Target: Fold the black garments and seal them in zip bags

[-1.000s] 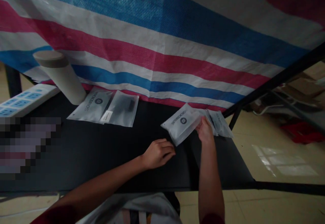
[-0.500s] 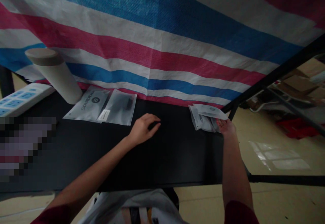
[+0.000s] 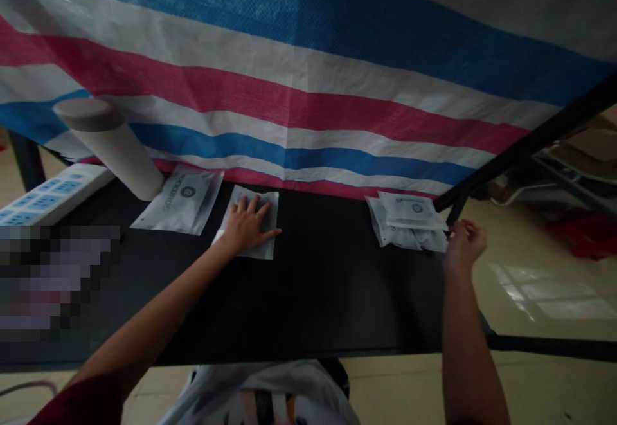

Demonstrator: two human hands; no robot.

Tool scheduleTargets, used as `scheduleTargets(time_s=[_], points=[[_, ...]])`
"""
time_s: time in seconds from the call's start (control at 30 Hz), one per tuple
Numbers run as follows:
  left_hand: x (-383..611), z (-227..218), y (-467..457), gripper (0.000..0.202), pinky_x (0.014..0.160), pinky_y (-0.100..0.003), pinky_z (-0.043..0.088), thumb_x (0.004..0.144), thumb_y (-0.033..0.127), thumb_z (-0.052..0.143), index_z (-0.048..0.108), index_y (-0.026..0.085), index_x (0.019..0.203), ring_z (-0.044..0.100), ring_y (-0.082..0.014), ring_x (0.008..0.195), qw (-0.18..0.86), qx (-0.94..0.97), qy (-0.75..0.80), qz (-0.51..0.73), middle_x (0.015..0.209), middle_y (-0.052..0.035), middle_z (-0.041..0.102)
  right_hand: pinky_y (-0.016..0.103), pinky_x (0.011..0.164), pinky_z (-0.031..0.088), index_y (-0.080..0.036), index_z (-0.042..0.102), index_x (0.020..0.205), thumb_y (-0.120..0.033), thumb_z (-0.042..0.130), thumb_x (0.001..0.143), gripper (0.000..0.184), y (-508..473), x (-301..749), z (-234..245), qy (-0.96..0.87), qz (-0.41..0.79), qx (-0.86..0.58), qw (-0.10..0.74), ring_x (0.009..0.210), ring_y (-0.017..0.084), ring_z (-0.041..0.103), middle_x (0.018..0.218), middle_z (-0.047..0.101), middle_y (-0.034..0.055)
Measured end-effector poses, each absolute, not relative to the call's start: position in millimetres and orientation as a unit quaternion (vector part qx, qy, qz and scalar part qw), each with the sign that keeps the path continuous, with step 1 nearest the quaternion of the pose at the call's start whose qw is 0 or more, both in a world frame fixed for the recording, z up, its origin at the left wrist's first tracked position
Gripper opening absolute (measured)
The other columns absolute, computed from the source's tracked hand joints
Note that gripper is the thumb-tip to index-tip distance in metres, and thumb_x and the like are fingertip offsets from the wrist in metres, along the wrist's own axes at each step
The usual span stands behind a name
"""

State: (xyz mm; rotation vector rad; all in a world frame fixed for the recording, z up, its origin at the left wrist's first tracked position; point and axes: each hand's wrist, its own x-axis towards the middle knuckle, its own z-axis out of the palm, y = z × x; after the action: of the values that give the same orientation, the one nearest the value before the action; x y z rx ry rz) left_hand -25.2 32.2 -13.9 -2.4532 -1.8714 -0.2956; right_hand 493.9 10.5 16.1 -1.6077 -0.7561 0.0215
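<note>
My left hand [image 3: 247,224] lies flat with fingers spread on a translucent frosted zip bag [image 3: 265,245], covering much of it. A second zip bag [image 3: 186,197], printed with a dark round logo and lettering, lies to the left of that hand. At the right end of the table is a small pile of similar bags [image 3: 398,235]. On top of it rests a printed frosted bag [image 3: 409,209]. My right hand [image 3: 466,245] is just beside that top bag's right corner, fingers curled in, past the table's edge. Whether the fingertips touch the corner is unclear.
On the black table [image 3: 318,296] stand a pale bottle [image 3: 113,148] with a grey lid and, left of it, a white power strip [image 3: 53,193]. A blurred-out item [image 3: 53,283] is nearer me. Striped sheeting [image 3: 289,110] hangs behind; a dark frame post [image 3: 530,135] is at right.
My left hand has moved left onto the frosted bag, which is now apart from the printed one. My right hand has shifted right, off the pile, and the top bag lies flatter. The view has turned slightly.
</note>
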Motion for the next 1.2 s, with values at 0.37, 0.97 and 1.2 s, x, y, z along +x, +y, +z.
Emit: scheduleTargets(time_s=[0.37, 0.97, 1.2], points=[[52, 2, 29, 0.045, 0.087, -0.044, 0.041, 0.095, 0.050, 0.038, 0.063, 0.014, 0.104, 0.057, -0.0319, 0.104, -0.085, -0.810, -0.576, -0.073, 0.106, -0.0168, 0.065, 0.023, 0.054, 0.040, -0.019, 0.064, 0.086, -0.048, 0.048, 0.086, 0.033, 45, 236, -41, -0.627, 0.420, -0.572, 0.320, 0.057, 0.012, 0.058, 0.075, 0.066, 0.0029], [44, -2, 65, 0.025, 0.085, -0.040, 0.046, 0.091, 0.026, 0.041, 0.064, 0.020, 0.101, 0.064, -0.0280, 0.101, -0.144, -0.789, -0.586, -0.117, 0.103, -0.0094, 0.071, 0.024, 0.054, 0.042, -0.016, 0.063, 0.081, -0.041, 0.048, 0.090, 0.030, 26, 218, -55, -0.655, 0.443, -0.536, 0.296, 0.059, 0.014, 0.056, 0.066, 0.060, 0.0008], [51, 5, 105, 0.021, 0.089, -0.045, 0.043, 0.090, 0.027, 0.047, 0.066, 0.021, 0.098, 0.058, -0.0311, 0.110, -0.125, -0.779, -0.596, -0.150, 0.105, -0.0095, 0.070, 0.023, 0.047, 0.043, -0.017, 0.062, 0.079, -0.048, 0.051, 0.088, 0.034, -58, 228, -49, -0.606, 0.545, -0.523, 0.250, 0.053, 0.014, 0.060, 0.064, 0.064, 0.0025]])
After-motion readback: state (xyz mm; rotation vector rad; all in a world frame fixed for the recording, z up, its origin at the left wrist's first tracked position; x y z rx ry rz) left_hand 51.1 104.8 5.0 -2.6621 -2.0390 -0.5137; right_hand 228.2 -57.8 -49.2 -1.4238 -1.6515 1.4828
